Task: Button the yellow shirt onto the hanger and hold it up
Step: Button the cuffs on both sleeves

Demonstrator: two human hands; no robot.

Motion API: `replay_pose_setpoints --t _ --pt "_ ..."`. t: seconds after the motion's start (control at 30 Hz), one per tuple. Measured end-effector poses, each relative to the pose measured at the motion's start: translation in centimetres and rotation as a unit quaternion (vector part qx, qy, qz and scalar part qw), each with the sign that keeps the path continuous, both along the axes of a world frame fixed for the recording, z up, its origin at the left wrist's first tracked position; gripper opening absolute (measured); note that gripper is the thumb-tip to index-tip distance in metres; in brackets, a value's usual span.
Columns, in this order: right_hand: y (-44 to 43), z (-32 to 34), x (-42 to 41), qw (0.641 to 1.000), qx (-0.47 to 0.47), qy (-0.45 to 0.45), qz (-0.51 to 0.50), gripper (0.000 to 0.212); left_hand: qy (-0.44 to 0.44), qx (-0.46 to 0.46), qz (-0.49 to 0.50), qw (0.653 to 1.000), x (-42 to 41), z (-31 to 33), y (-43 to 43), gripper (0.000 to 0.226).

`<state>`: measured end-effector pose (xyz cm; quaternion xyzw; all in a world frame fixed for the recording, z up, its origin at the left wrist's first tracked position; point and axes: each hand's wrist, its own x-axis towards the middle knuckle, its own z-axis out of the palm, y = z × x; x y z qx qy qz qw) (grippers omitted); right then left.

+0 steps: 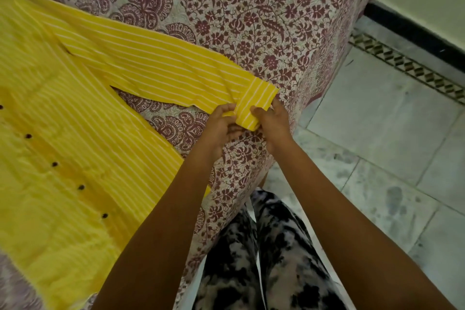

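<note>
In the head view, the yellow shirt [75, 113], thin white-striped cloth, is laid flat on the floral bedsheet [251, 20], with its sleeve reaching the bed's near edge. The cuff [256, 100] is pinched between the left hand [221, 124] and the right hand [273, 123]. Cuff fastening seems in hand. The small round dark buttons [54, 164] call for fine fingerwork. No hanger is seen.
</note>
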<state>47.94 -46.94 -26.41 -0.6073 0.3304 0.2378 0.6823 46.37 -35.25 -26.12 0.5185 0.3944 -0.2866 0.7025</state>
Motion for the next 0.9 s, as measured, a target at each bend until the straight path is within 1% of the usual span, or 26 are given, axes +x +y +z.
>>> replay_pose_setpoints --t 0.07,0.1,0.13,0.17,0.2,0.23,0.27,0.3,0.33,0.37,0.47,0.5,0.53,0.6,0.63,0.67,0.7,0.77,0.83,0.9 --pt "0.5 0.5 0.1 0.989 -0.109 -0.076 0.070 0.034 0.004 0.061 -0.069 0.996 -0.3 0.5 0.7 0.026" --pt "0.8 0.7 0.0 0.968 -0.183 -0.122 0.119 0.033 -0.003 0.093 -0.081 0.992 -0.4 0.9 1.3 0.025" --pt "1.0 0.8 -0.1 0.934 -0.252 -0.180 0.175 0.031 -0.018 0.126 -0.073 0.989 -0.6 1.1 1.6 0.023" --pt "1.2 0.9 -0.3 0.885 -0.313 -0.250 0.238 0.027 -0.035 0.154 -0.042 0.987 -0.5 1.4 2.0 0.021" --pt "1.2 0.8 -0.5 0.822 -0.361 -0.311 0.311 0.026 -0.043 0.167 0.011 0.985 -0.3 1.8 2.3 0.021" --pt "1.4 0.9 -0.8 0.756 -0.399 -0.353 0.381 0.026 -0.039 0.157 0.066 0.985 0.0 2.2 2.6 0.023" --pt "1.6 0.8 -1.1 0.699 -0.422 -0.381 0.434 0.028 -0.032 0.133 0.106 0.985 0.4 2.4 3.1 0.026" --pt "1.7 0.7 -1.5 0.659 -0.428 -0.404 0.468 0.031 -0.021 0.108 0.118 0.987 0.7 2.6 3.5 0.029" --pt "1.8 0.6 -1.9 0.636 -0.423 -0.423 0.487 0.032 -0.011 0.096 0.101 0.990 0.9 2.6 3.8 0.031" --pt "1.9 0.5 -2.5 0.634 -0.412 -0.429 0.495 0.032 -0.007 0.099 0.070 0.993 0.9 2.5 4.1 0.033" --pt "1.7 -0.1 -3.7 0.652 -0.386 -0.406 0.511 0.030 -0.030 0.142 -0.033 0.989 0.1 1.4 4.3 0.056" --pt "1.5 -0.5 -4.1 0.664 -0.374 -0.391 0.516 0.029 -0.035 0.170 -0.060 0.983 -0.3 0.8 4.3 0.058" --pt "1.3 -0.9 -4.5 0.688 -0.355 -0.372 0.513 0.030 -0.038 0.201 -0.071 0.976 -0.6 0.2 4.2 0.058" --pt "0.8 -1.6 -5.2 0.753 -0.317 -0.330 0.474 0.036 -0.034 0.244 -0.057 0.967 -1.1 -0.6 4.3 0.057" --pt "0.5 -1.8 -5.6 0.774 -0.311 -0.311 0.455 0.039 -0.031 0.253 -0.052 0.966 -1.3 -0.8 4.4 0.058" --pt "0.2 -2.1 -6.0 0.784 -0.316 -0.295 0.445 0.042 -0.027 0.259 -0.057 0.964 -1.7 -1.1 4.5 0.060" --pt "0.1 -2.4 -6.5 0.786 -0.324 -0.281 0.445 0.044 -0.024 0.268 -0.076 0.960 -2.1 -1.4 4.6 0.062" --pt "0.0 -2.9 -7.3 0.782 -0.341 -0.262 0.450 0.047 -0.054 0.309 -0.119 0.942 -3.1 -2.1 4.8 0.067" --pt "0.3 -3.2 -7.8 0.779 -0.358 -0.256 0.447 0.043 -0.097 0.374 -0.143 0.911 -3.8 -2.2 4.8 0.065" --pt "0.8 -3.4 -8.0 0.772 -0.382 -0.249 0.443 0.035 -0.125 0.456 -0.148 0.869 -4.2 -1.5 4.3 0.055"
